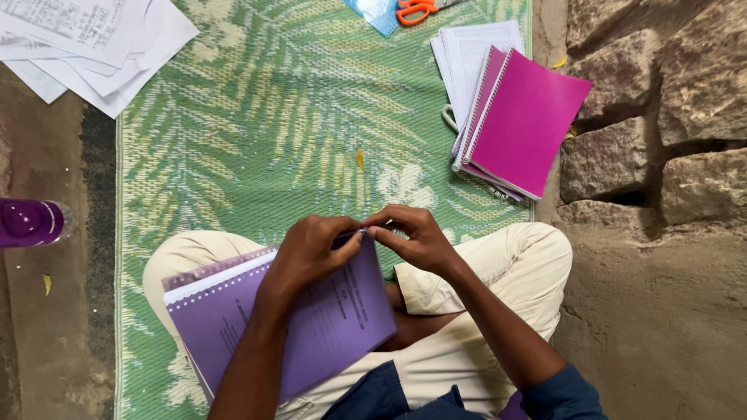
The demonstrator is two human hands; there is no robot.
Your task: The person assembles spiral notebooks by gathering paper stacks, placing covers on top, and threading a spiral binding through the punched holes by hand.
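Note:
A purple-covered booklet (311,327) with punched holes along its edge lies on my lap, white pages showing under the cover. My left hand (311,249) rests on its far corner, fingers curled and pinching at the top edge. My right hand (416,237) meets it there, fingertips pinching the same corner. What lies between the fingertips is too small to tell.
A stack of magenta spiral-bound booklets (525,120) lies on the green leaf-patterned mat (272,140) at the far right, beside a stone wall (661,117). Orange-handled scissors (416,9) are at the top. Loose white papers (85,43) sit top left, a purple bottle (31,222) at left.

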